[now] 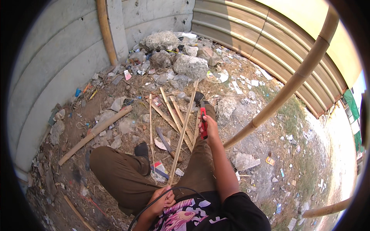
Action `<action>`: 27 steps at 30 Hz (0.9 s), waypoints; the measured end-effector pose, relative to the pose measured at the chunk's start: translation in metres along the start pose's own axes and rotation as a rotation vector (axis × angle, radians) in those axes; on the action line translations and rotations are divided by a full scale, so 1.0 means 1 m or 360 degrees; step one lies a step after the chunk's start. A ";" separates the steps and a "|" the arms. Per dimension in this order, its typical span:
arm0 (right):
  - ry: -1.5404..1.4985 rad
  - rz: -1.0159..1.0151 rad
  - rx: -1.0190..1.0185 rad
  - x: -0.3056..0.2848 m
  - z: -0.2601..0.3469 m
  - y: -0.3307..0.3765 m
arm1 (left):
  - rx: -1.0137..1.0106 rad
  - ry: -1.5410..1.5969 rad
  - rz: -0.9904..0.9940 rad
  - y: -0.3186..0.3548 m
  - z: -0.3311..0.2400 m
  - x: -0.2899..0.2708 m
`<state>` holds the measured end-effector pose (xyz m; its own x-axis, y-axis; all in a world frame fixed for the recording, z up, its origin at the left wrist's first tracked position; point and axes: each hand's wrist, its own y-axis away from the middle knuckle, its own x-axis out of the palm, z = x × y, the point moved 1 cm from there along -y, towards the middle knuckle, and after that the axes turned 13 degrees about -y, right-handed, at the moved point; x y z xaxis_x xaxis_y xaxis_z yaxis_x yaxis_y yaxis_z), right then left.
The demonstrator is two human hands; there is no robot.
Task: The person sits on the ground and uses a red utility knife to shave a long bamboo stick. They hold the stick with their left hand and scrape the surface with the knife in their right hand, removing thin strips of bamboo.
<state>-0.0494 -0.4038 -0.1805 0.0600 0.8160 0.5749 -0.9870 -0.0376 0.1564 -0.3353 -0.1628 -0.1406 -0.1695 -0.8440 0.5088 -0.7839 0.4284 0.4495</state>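
Note:
My left hand [163,198] is closed near my waist around the lower end of a long split bamboo strip [182,134]. The strip slants up and away between my legs. Out over my right thigh, my right hand [208,128] grips a red utility knife [204,133], its tip pointing away from me. Several more bamboo strips [178,118] lie crossed on the ground beyond my knees. A thin bamboo stick [150,131] stretches left of them. Between my legs rests a large knife [165,142] with a dark blade and wooden handle. A black cable [181,188] passes over my left hand.
A thick bamboo pole [96,134] lies at left; another long bamboo pole [285,90] slants along the right side. Large rocks [190,66] and litter are heaped at the back. A concrete wall [58,69] and ribbed metal sheeting [239,30] bound the place.

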 end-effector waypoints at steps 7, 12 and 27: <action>0.0446 0.0114 -0.0364 0.026 0.055 -0.039 | -0.0007 -0.0012 0.0070 0.002 0.002 -0.001; 0.0978 0.0035 -0.0677 0.012 0.058 -0.051 | -0.0010 -0.0092 0.0090 0.004 -0.001 0.003; 0.1508 0.0039 -0.0493 -0.046 0.053 -0.069 | -0.0129 -0.0126 0.0043 0.008 0.005 0.001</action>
<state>0.0238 -0.4692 -0.1754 0.0283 0.9456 -0.3241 -0.9898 -0.0188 -0.1411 -0.3447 -0.1624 -0.1405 -0.2390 -0.8534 0.4633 -0.7280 0.4732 0.4961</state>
